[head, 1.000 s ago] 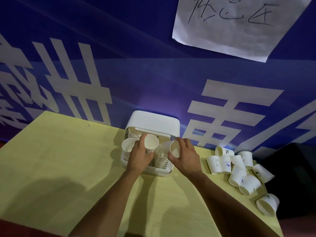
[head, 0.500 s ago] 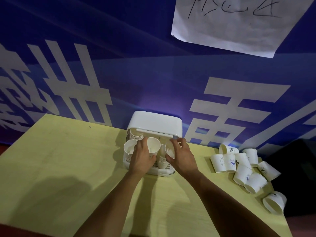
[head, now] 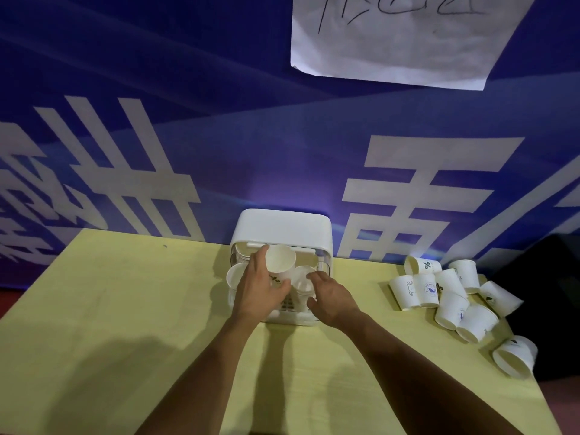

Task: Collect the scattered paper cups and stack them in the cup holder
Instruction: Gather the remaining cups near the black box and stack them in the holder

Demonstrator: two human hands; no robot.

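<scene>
A white plastic cup holder (head: 285, 226) stands at the back of the yellow table (head: 125, 309), against the wall. My left hand (head: 259, 290) grips a white paper cup (head: 280, 259), tilted with its mouth toward me, just in front of the holder's opening. My right hand (head: 332, 298) hovers with its fingers apart beside another cup (head: 303, 277) standing in the holder's tray. A further cup (head: 235, 276) sits at the tray's left. Several loose paper cups (head: 452, 296) lie scattered to the right.
A blue banner with large white characters covers the wall, with a sheet of white paper (head: 405, 36) taped on it. One cup (head: 514, 356) lies near the table's right edge, next to a dark object (head: 552, 277).
My right hand has let go of its cup, which now stands in the tray, and has drawn back a little. My left hand has lifted its cup slightly toward the holder's opening.
</scene>
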